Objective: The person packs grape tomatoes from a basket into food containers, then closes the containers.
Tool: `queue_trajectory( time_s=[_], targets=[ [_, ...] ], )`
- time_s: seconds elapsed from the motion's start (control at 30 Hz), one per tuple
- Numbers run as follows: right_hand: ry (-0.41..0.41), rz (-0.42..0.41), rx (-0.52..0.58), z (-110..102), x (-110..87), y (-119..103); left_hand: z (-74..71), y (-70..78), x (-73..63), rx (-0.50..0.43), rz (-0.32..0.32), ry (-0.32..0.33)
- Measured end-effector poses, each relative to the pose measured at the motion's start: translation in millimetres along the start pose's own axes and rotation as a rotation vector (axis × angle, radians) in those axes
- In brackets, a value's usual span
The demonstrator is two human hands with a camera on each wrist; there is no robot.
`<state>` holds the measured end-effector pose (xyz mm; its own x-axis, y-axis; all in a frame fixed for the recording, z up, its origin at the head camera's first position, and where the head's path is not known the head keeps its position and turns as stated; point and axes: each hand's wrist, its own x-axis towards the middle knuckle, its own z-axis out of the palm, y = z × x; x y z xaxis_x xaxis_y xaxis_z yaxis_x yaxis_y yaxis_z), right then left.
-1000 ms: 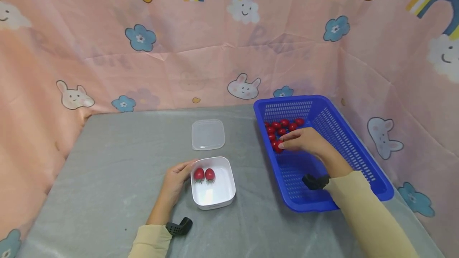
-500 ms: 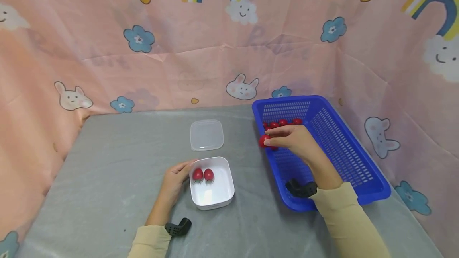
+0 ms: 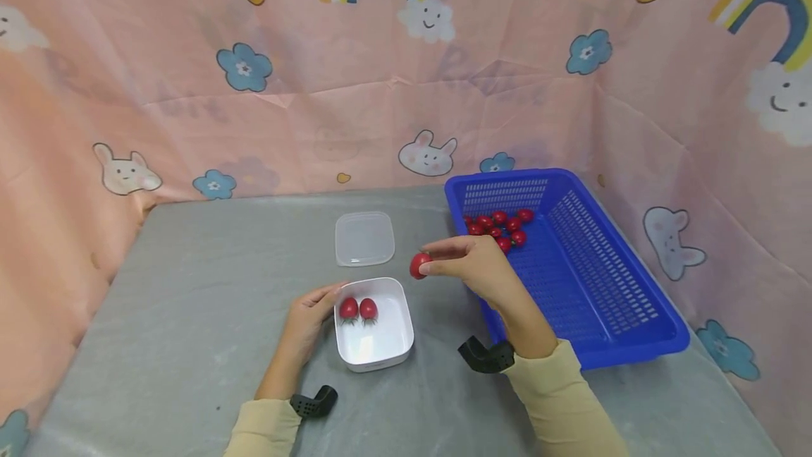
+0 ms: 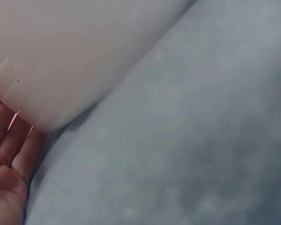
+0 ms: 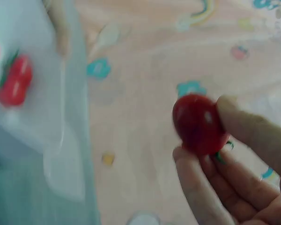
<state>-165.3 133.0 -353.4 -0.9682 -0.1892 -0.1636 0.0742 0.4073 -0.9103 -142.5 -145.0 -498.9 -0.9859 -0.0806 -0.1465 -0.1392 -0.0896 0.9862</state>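
Observation:
In the head view my left hand holds the left side of a square white container, its fingers at the far left corner. Two red cherry tomatoes with green stems lie side by side in it. My right hand pinches another cherry tomato between thumb and fingers, in the air right of and beyond the container. The right wrist view shows that tomato close up, green stem toward the palm. The left wrist view shows fingers against the container's wall.
A blue slotted basket stands at the right, several cherry tomatoes gathered at its far left. A translucent square lid lies flat beyond the container. A patterned pink cloth hangs behind the grey-covered table.
My right hand has lifted a cherry tomato out of the blue basket and carried it left toward the white container. The left hand and the container have stayed in place.

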Motion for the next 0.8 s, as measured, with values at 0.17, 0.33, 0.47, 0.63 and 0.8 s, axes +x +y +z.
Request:
queue_trajectory(
  time_s=[0.17,0.33,0.47,0.63,0.8],
  targets=[
    [-0.005,0.014,0.030,22,-3.1,-10,-0.2,1.4,-0.7,0.005,-0.003,-0.001],
    [-0.013,0.040,0.027,43,-4.5,-12,0.1,2.4,-0.8,0.038,-0.014,0.007],
    [-0.026,0.033,0.015,62,-1.4,-4,0.4,2.7,-0.9,0.046,-0.021,0.007],
    [-0.047,-0.022,-0.057,87,6.9,13,0.0,1.9,-0.8,0.031,-0.013,0.001],
    [-0.080,-0.086,-0.144,108,10.1,25,-0.4,0.7,-0.9,0.007,0.023,-0.011]
  ],
)
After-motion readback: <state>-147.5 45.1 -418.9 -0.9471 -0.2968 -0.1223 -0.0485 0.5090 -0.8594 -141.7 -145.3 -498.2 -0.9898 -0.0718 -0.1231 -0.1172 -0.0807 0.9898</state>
